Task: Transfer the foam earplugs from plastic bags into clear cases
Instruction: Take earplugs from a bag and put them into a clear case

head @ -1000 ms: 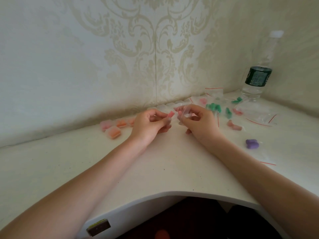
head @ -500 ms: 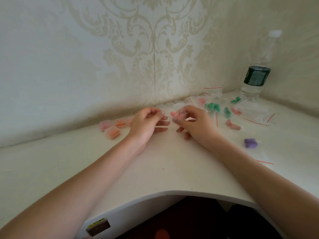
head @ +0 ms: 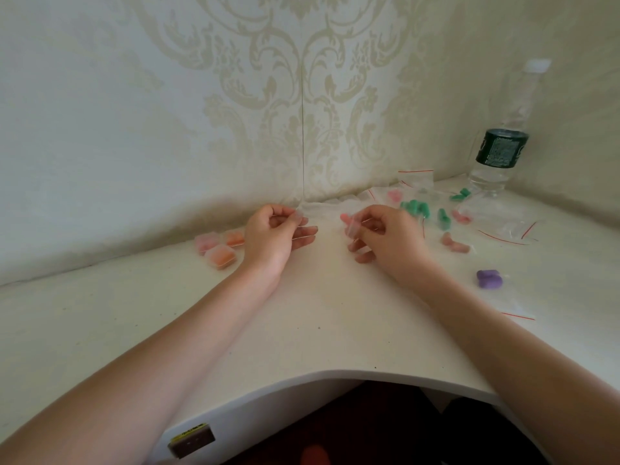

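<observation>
My right hand [head: 385, 236] pinches a small clear plastic bag [head: 352, 228], and a pink earplug [head: 345, 217] sticks out at its top. My left hand [head: 276, 231] has its thumb and forefinger closed on the edge of a clear case [head: 301, 209] at the foot of the wall; the case is faint and blurred. More empty clear cases [head: 335, 201] lie in a row along the wall between my hands. Three filled cases, one pink [head: 204, 241] and two orange [head: 222, 257], sit left of my left hand.
Right of my right hand lie green earplugs [head: 414, 207], bagged pink earplugs [head: 454, 245] and purple earplugs [head: 489, 278]. Empty red-striped bags [head: 503, 226] lie before a water bottle [head: 500, 152] in the corner. The white desk's curved front edge [head: 335, 375] is near me.
My hands have drawn apart. The left hand let go of the pink earplug and moved left toward the wall; the right hand kept the bag with the earplug in it.
</observation>
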`<action>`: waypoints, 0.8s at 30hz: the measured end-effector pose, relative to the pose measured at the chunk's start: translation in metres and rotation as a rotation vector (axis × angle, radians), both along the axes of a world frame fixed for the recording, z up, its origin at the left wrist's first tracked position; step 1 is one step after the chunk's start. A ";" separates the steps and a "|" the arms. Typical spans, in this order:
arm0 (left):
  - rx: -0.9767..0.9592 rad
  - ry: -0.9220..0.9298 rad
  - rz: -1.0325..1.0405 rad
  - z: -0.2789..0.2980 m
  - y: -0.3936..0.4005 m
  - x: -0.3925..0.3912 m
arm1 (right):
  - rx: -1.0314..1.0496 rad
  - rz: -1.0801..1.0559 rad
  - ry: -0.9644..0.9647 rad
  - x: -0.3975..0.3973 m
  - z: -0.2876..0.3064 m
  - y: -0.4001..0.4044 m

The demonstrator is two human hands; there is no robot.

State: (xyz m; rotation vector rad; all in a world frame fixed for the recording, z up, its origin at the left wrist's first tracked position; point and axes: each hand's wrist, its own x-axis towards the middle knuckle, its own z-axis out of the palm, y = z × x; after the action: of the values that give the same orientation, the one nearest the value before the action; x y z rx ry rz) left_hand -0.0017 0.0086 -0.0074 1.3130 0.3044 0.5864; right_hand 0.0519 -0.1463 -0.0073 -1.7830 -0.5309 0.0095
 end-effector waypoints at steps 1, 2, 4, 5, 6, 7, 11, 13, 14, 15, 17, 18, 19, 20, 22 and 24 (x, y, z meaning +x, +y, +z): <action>-0.004 0.005 0.014 -0.001 0.000 0.000 | -0.017 -0.004 -0.010 0.000 0.001 0.000; -0.012 0.015 0.035 -0.001 0.002 0.001 | -0.029 -0.009 -0.018 0.000 0.003 0.000; -0.044 0.041 0.104 -0.003 0.007 0.004 | -0.002 -0.025 0.001 0.001 0.005 -0.002; -0.070 0.049 0.142 -0.002 0.011 0.004 | 0.028 -0.044 0.022 0.002 0.005 -0.004; -0.099 0.052 0.169 -0.002 0.015 0.005 | 0.056 -0.071 0.039 0.003 0.006 -0.006; -0.122 0.051 0.179 -0.001 0.019 0.005 | 0.074 -0.103 0.045 0.004 0.007 -0.008; -0.124 0.040 0.081 0.002 0.016 0.001 | 0.155 -0.138 0.026 0.003 0.009 -0.008; -0.089 0.033 -0.015 0.003 0.005 -0.001 | 0.217 -0.084 -0.018 -0.003 0.013 -0.004; -0.066 0.034 -0.074 0.002 0.000 -0.002 | 0.240 -0.045 -0.038 -0.007 0.014 -0.003; -0.044 0.038 -0.145 0.002 -0.004 -0.002 | 0.252 0.001 -0.046 -0.010 0.015 -0.001; 0.014 0.062 -0.285 0.001 -0.010 -0.004 | 0.205 0.081 -0.075 -0.013 0.013 0.003; 0.056 0.079 -0.330 0.001 -0.012 -0.005 | 0.138 0.091 -0.126 -0.013 0.010 0.004; 0.097 0.097 -0.349 0.001 -0.013 -0.007 | 0.062 0.086 -0.180 -0.011 0.007 0.005; 0.136 0.115 -0.343 0.002 -0.013 -0.008 | -0.003 0.072 -0.214 -0.008 0.003 0.005; 0.236 0.147 -0.275 0.002 -0.013 -0.011 | -0.085 0.040 -0.217 -0.002 -0.003 0.004; 0.456 0.145 -0.099 0.002 -0.009 -0.012 | -0.113 0.008 -0.181 0.002 -0.006 0.002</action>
State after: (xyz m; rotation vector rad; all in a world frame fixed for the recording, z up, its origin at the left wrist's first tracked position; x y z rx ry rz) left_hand -0.0137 -0.0003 -0.0053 1.8054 0.2291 0.4925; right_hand 0.0535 -0.1438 -0.0137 -1.9024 -0.6782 -0.1195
